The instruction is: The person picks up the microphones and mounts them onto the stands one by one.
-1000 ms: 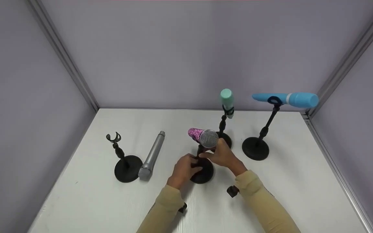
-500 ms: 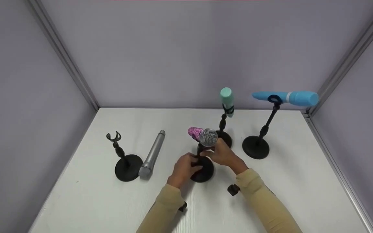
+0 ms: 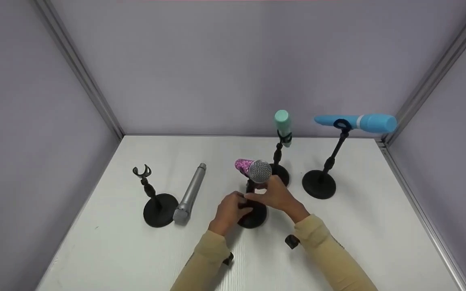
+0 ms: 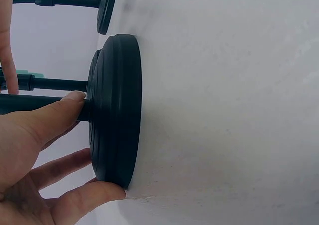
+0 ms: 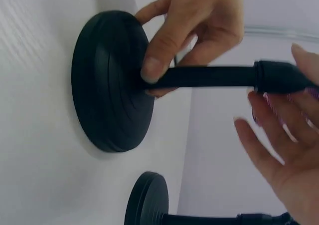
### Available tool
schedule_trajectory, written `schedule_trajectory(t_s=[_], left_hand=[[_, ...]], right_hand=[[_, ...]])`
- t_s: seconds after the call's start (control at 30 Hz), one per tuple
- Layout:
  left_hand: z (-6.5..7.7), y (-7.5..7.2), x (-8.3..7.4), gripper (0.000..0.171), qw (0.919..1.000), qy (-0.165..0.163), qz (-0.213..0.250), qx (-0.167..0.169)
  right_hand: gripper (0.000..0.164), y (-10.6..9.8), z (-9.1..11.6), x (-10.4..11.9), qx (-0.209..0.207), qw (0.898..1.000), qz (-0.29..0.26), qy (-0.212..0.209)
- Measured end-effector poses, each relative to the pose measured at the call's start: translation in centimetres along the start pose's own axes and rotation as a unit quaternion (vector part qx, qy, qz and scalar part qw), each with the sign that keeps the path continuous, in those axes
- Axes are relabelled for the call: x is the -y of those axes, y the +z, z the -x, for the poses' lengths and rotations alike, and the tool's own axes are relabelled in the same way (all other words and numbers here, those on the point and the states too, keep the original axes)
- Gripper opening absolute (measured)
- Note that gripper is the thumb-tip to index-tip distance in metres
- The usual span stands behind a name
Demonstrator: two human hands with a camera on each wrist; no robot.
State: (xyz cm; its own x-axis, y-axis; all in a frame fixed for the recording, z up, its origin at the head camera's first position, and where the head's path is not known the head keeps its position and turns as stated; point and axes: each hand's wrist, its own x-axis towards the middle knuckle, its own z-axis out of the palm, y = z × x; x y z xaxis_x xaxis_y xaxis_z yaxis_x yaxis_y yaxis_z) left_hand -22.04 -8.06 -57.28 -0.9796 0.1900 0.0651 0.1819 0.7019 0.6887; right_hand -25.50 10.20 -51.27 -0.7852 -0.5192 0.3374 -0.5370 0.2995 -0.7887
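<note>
Where the pole (image 5: 214,77) of the centre stand (image 3: 256,218) meets its round black base (image 5: 107,80), I find the left hand (image 3: 227,211) in a firm pinch: thumb on the pole just above the base, fingers behind it, and one fingertip touching the base's rim. Above it I note the right hand (image 3: 277,197) at the thicker collar (image 5: 280,77), its fingers extended and spread, thumb to one side and fingers to the other; how firmly they bear on the collar I cannot tell. I record the centre stand as upright on the white table (image 3: 115,254), between the two hands. In its holder sits the pink microphone (image 3: 244,165), glittered on the handle, its silver mesh head tipped toward the right hand.

Further out, I log a mint microphone (image 3: 282,122) mounted steeply on the rear stand (image 3: 278,155), just behind and to the right. Farther right, a blue microphone (image 3: 376,123) lies nearly level in the holder of the right stand (image 3: 319,184). On the left side I find a silver microphone (image 3: 190,192) lying on the table, its head close against the base of the left stand (image 3: 160,211), whose forked holder points upward. Both forearms wear tan sleeves (image 3: 318,232). Pale grey panels (image 3: 200,68) enclose the table at the back and both sides.
</note>
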Motion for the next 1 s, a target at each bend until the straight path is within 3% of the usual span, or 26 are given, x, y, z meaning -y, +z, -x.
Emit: schedule_trajectory(t_s=[0.2, 0.3, 0.53, 0.8, 1.0], left_hand=[[0.1, 0.0, 0.0, 0.019, 1.0, 0.0, 0.006, -0.003], [0.1, 0.0, -0.1, 0.021, 0.9999, -0.001, 0.01, -0.004], [0.1, 0.1, 0.1, 0.024, 0.9999, 0.007, 0.009, -0.008], [0.0, 0.2, 0.3, 0.025, 0.9999, 0.007, 0.012, -0.008], [0.1, 0.4, 0.4, 0.025, 0.9999, 0.004, 0.008, -0.01]], right_hand=[[0.042, 1.1, 0.3, -0.1, -0.06, 0.997, 0.051, 0.008], [0.04, 1.0, 0.3, -0.2, -0.062, 0.997, 0.049, 0.005], [0.038, 0.0, -0.1, -0.5, 0.01, 1.0, 0.016, 0.005], [0.035, -0.9, -1.0, -0.5, 0.094, 0.995, -0.011, 0.013], [0.023, -0.8, -1.1, -0.4, 0.091, 0.996, 0.004, 0.017]])
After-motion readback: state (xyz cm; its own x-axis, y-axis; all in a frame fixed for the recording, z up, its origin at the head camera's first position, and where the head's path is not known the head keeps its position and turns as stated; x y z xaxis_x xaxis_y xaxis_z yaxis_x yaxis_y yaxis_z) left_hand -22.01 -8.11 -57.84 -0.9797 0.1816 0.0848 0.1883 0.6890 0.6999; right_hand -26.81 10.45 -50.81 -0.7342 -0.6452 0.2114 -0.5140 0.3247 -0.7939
